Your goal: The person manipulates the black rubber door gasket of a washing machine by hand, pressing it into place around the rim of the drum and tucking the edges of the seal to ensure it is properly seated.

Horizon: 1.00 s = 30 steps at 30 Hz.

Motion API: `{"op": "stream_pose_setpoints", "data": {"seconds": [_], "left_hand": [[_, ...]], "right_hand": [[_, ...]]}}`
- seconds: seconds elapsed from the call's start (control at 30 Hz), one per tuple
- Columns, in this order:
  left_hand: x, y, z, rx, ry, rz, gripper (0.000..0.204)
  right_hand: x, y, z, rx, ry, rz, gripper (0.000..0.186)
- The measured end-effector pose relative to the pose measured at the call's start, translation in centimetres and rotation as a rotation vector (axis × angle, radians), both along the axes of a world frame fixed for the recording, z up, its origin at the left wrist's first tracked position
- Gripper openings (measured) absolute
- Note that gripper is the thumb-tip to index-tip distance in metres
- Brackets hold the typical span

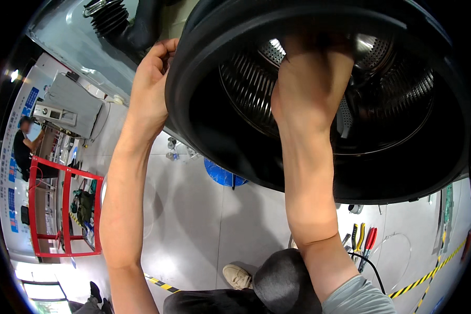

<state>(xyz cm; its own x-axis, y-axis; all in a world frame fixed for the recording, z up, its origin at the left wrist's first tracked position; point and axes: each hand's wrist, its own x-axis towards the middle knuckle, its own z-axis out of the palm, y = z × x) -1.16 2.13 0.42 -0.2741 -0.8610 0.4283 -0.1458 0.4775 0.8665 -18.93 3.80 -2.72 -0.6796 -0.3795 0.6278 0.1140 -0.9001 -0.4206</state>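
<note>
In front of me is the wide black ring (193, 120) of a washing machine tub, with a shiny perforated metal drum (403, 110) inside it. My left hand (154, 73) is at the ring's left outer edge with its fingers curled against it; part of the thumb side is hidden behind the rim. Close above that hand runs a black hose with a ribbed bellows (107, 18). Through the opening reaches my right hand (316, 78), deep within the drum near its upper side. Shadow and blur conceal its fingers, so what they touch cannot be made out.
Pliers with yellow handles (358, 237) and red handles (370, 242) stand at lower right. A blue round object (222, 172) is beneath the tub. On the left are a red metal frame (65, 209) and another person (23, 146). Striped tape (429, 275) marks the floor.
</note>
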Motion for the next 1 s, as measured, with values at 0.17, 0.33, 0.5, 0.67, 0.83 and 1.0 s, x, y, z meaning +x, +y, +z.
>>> {"op": "stream_pose_setpoints", "data": {"seconds": [0.17,0.33,0.5,0.67,0.83,1.0], "left_hand": [[-0.1,1.3,0.1,-0.056,-0.039,-0.018,0.034],[1.3,1.8,1.5,-0.084,-0.3,0.15,0.029],[-1.2,6.0,4.4,-0.503,-0.414,0.462,0.016],[-4.0,4.0,8.9,-0.735,-0.63,0.29,0.029],[-4.4,1.8,9.6,-0.708,-0.656,0.087,0.032],[-4.8,1.6,10.3,-0.536,-0.599,0.069,0.026]], "right_hand": [[0.3,0.3,0.7,-0.295,-0.178,0.321,0.041],[0.5,1.8,2.3,0.071,-0.265,0.283,0.027],[-0.5,2.0,2.4,0.18,-0.214,0.245,0.031],[0.1,1.0,2.9,0.156,-0.185,0.194,0.031],[0.2,0.6,2.8,0.101,-0.201,0.275,0.027],[-0.5,2.4,2.5,0.118,-0.324,0.57,0.013]]}}
